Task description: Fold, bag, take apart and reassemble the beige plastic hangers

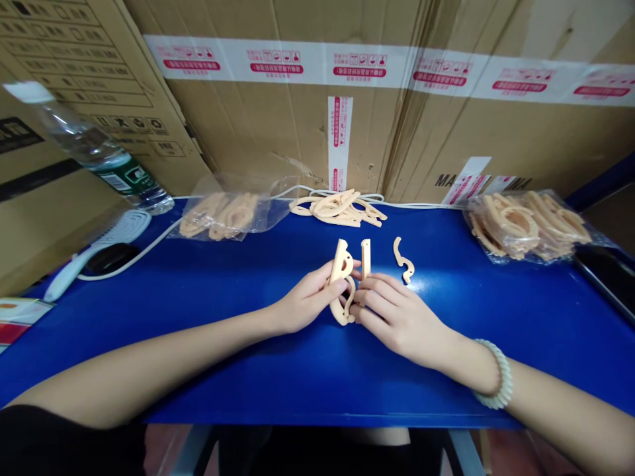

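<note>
My left hand (305,301) is closed on a beige folding-hanger arm (341,263), which stands roughly upright with its curved end down. From the right, my right hand (394,317) grips a second, narrow hanger arm (366,254), seen nearly edge-on. The fingertips of both hands meet around these parts, and some of the contact is hidden behind the fingers. Just beyond my right hand, a loose S-shaped hanger hook (399,256) lies on the blue table (223,377).
Several beige hanger parts (337,210) are heaped at the back. Clear bags of similar parts stand left (235,218) and right (516,228). A water bottle (112,162), hairbrush (119,231) and white cable (153,244) are at left. Cardboard boxes (278,132) wall the back.
</note>
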The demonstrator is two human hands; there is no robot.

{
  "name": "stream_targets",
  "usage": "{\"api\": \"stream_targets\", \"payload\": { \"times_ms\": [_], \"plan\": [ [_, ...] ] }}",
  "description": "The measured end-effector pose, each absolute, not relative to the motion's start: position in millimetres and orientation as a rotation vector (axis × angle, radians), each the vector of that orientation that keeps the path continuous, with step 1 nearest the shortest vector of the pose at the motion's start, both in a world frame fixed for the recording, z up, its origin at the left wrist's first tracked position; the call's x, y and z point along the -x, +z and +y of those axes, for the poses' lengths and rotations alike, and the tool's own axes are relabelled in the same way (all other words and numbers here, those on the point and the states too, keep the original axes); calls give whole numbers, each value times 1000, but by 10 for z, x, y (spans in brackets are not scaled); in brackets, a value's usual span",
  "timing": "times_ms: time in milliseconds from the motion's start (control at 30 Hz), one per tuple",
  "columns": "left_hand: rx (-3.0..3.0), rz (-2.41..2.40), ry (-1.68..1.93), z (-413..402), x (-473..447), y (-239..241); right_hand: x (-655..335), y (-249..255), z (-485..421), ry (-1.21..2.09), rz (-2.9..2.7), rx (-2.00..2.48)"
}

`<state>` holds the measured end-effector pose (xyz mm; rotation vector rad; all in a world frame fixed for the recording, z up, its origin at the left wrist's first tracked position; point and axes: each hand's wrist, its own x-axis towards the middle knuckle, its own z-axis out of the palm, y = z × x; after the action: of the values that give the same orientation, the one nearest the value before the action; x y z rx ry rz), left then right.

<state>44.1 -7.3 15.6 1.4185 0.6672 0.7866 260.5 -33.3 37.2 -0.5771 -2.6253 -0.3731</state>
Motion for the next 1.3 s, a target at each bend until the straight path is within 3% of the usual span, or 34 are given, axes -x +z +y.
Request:
{"api": "stream_targets", "payload": {
  "times_ms": [467,967,1300],
  "plan": [
    [-1365,728,930,-51,-486,161,-2625,303,-301,-620,-2689,883],
    [-973,722,975,2,-482,111,-2647,465,-377,-740,-2567,652],
    [-1046,702,927,-10,-479,110,-3078,698,-93,-319,-2585,899]
  ]
}}
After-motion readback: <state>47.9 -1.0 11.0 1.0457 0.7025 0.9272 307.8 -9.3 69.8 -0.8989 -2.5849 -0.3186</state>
